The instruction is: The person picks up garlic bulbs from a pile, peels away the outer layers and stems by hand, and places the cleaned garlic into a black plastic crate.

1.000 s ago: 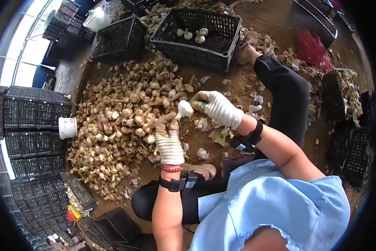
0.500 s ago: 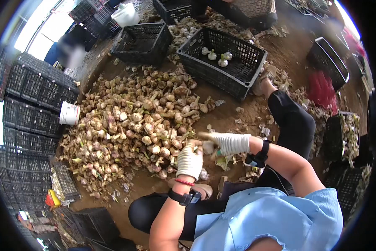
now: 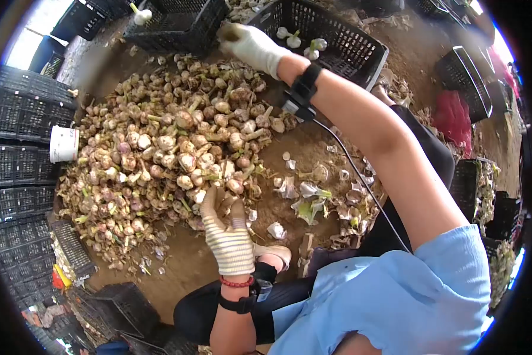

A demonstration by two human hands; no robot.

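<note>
Presently, on the head camera, I see the right hand [image 3: 251,47], in a white knit glove with brown fingers, at the end of a long outstretched arm beside the near-left end of a black slatted plastic crate [image 3: 353,52]. Its fingertips are blurred and look bent; I cannot tell whether they grip anything. The left hand [image 3: 229,239], gloved alike, points forward at the near edge of a heap of brownish unpeeled garlic [image 3: 159,142], fingers partly spread; I cannot make out whether it has hold of a bulb. That crate contains four cleaned white garlic bulbs [image 3: 293,41]. One stemmed white bulb [image 3: 141,15] shows at the far-left corner of a second black crate [image 3: 172,41]. One white plastic bucket [image 3: 64,144] tilts against the heap.
</note>
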